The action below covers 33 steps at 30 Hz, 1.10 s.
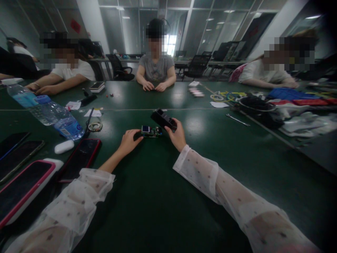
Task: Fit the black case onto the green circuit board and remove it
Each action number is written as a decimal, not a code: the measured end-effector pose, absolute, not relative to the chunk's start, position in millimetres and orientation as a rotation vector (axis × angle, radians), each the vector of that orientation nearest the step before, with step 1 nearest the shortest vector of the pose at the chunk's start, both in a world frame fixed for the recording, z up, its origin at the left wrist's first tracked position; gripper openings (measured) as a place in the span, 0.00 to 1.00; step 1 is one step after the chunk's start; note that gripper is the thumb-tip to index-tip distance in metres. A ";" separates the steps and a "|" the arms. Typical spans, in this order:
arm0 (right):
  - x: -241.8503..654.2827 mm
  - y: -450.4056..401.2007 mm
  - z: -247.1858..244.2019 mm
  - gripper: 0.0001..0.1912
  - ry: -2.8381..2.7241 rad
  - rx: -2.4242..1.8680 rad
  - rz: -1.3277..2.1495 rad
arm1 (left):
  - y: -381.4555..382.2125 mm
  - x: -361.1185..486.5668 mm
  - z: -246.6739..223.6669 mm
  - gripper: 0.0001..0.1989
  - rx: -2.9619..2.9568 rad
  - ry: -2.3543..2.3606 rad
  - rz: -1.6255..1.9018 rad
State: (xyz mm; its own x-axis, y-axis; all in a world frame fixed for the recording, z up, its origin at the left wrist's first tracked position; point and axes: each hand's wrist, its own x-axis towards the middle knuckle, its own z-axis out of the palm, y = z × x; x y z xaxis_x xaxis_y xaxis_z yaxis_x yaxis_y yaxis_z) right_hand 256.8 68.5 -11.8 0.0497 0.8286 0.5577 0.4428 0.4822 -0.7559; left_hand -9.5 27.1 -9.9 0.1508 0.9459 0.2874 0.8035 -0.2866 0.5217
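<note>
Over the middle of the green table, my left hand [131, 140] pinches the left end of a small circuit board [154, 132] between thumb and fingers. The board carries a little square screen [146, 129] on its left part. A dark piece shows between those fingers, too dim to name. My right hand [177, 135] grips the lower right end of a black plastic casing [162, 118], which is tilted and has cut-out openings in its face. The casing is just above and right of the board; whether they touch I cannot tell.
Phones [81, 158], a white earbud case [64, 147] and plastic water bottles [61, 117] crowd the left side. A wrench [237, 119] lies to the right, near cables [221, 96] and clear plastic bags [302, 119]. Several people sit around the table [158, 196].
</note>
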 end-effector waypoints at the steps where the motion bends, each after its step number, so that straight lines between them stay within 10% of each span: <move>1: 254.8 65.3 -9.0 0.29 -1.621 -1.095 0.415 | 27.4 -9.6 -10.4 0.19 2.186 1.704 0.843; 33: 245.4 53.0 -3.2 0.29 -2.172 -0.849 0.372 | 27.3 -7.8 -8.2 0.26 2.148 1.709 0.882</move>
State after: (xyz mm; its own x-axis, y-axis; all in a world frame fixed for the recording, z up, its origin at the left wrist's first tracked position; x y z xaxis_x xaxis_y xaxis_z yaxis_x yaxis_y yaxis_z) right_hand 245.4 53.0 -3.2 -0.4898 0.6765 0.5499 0.4548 0.7364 -0.5009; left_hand -7.8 27.3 -8.2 0.1248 0.9467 0.2968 0.7906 -0.2756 0.5468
